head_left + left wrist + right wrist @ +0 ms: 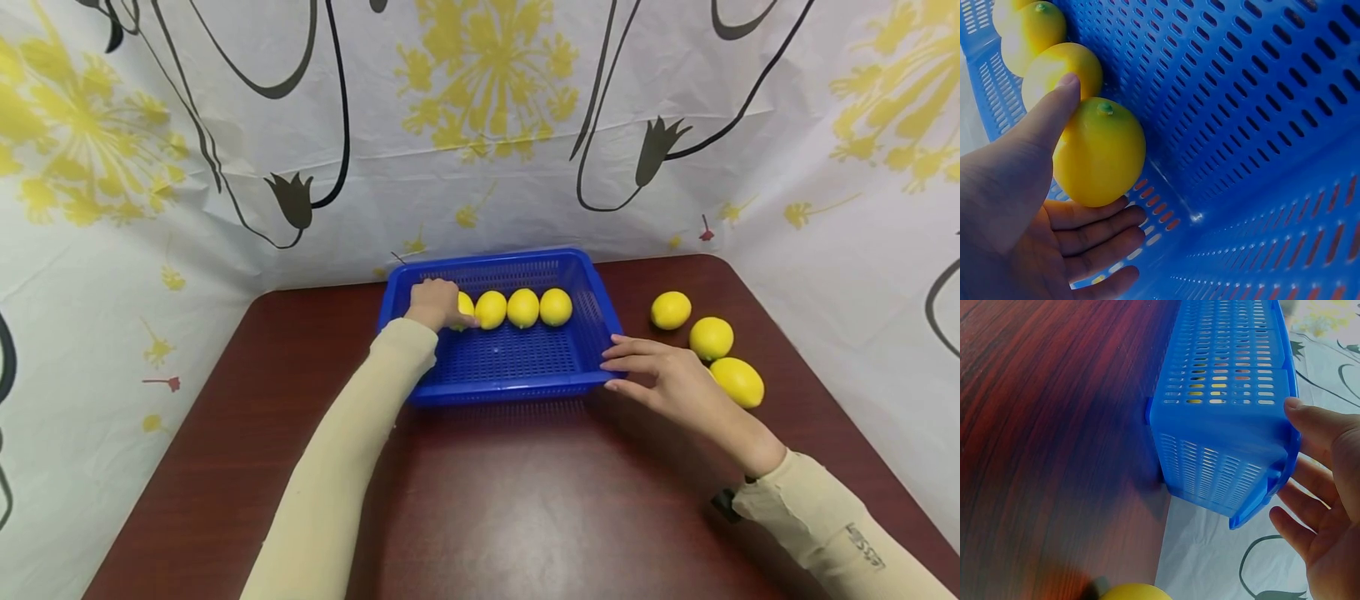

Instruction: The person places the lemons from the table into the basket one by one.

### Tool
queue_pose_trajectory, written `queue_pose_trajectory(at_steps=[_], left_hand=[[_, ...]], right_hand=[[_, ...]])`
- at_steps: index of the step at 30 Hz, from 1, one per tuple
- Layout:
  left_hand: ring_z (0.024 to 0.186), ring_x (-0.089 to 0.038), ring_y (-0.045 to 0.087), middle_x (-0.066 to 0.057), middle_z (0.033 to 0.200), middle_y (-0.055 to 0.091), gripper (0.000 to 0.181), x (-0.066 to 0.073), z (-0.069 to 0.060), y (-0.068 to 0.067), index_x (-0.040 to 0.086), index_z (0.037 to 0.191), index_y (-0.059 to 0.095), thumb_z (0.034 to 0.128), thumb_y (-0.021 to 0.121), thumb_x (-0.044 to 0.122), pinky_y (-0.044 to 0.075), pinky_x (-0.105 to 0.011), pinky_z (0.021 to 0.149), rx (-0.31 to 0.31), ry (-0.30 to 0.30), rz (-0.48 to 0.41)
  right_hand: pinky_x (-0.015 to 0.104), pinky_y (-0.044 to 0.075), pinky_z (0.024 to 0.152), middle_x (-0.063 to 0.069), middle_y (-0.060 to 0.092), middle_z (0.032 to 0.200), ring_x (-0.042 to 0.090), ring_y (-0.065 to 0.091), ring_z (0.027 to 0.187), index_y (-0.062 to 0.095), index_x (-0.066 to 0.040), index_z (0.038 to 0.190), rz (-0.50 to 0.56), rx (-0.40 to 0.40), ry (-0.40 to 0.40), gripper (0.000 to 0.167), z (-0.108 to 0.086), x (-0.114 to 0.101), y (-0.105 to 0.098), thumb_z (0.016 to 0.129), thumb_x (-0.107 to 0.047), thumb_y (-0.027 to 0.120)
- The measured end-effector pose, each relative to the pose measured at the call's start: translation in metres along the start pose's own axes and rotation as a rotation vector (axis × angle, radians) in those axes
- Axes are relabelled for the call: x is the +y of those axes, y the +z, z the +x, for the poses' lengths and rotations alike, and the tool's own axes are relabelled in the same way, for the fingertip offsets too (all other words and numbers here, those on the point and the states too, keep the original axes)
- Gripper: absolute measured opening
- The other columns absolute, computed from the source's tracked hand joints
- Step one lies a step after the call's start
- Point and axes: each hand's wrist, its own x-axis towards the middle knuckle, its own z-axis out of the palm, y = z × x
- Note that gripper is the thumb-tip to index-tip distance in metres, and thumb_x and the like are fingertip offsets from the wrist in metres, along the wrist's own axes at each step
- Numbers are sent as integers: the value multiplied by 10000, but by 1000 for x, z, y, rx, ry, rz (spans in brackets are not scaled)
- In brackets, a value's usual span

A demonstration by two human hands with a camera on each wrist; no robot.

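Note:
A blue basket (pixel 495 387) holds several yellow lemons (pixel 522 308) in a row along its far side. My left hand (pixel 433 304) is inside at the left end, around the end lemon (pixel 464 308). The left wrist view shows that lemon (pixel 1100 156) between the thumb and the fingers of my left hand (pixel 1054 187), with the thumb tip by the neighbouring lemon (pixel 1066 69). At the basket's near right corner, my right hand (pixel 671 379) touches the rim with fingers extended; the right wrist view shows the thumb of this hand (pixel 1329 494) on the rim (pixel 1291 381).
More lemons (pixel 671 310) lie on the dark red-brown table (pixel 480 500), right of the basket and beside my right hand. A white sheet with flower prints (pixel 487 192) hangs behind the table and along both sides.

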Motion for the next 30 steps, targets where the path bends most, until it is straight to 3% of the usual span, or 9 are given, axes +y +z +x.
queue_pose_trajectory(at_steps=[12,19,26,30], left_hand=[[1115,-276,586,-90,1190,657,812,2,2,3,126,1261,638,757,650,761,518,-442,981,-29,-19,30],[1160,-289,582,-98,1235,652,844,2,4,4,134,1303,619,754,641,773,516,-450,994,-42,-22,35],[1215,-306,563,-109,1291,633,865,0,4,3,127,1318,608,752,636,780,495,-470,1026,-45,-23,28],[1281,-321,541,-116,1339,616,846,-1,3,-1,131,1297,624,752,640,777,496,-472,1028,-45,-23,20]], right_hand=[[55,449,964,30,742,1149,268,679,1162,787,-193,1024,29,21,-22,298,0,-2,0,737,-207,865],[197,534,918,10,738,1159,243,672,1180,785,-200,1027,7,11,-9,296,0,-1,0,743,-230,863],[-34,344,990,6,738,1158,229,668,1188,786,-194,1021,16,13,-10,304,0,0,1,731,-234,872],[-23,379,969,2,740,1151,226,671,1183,787,-193,1013,7,20,-23,306,-1,0,1,724,-240,876]])
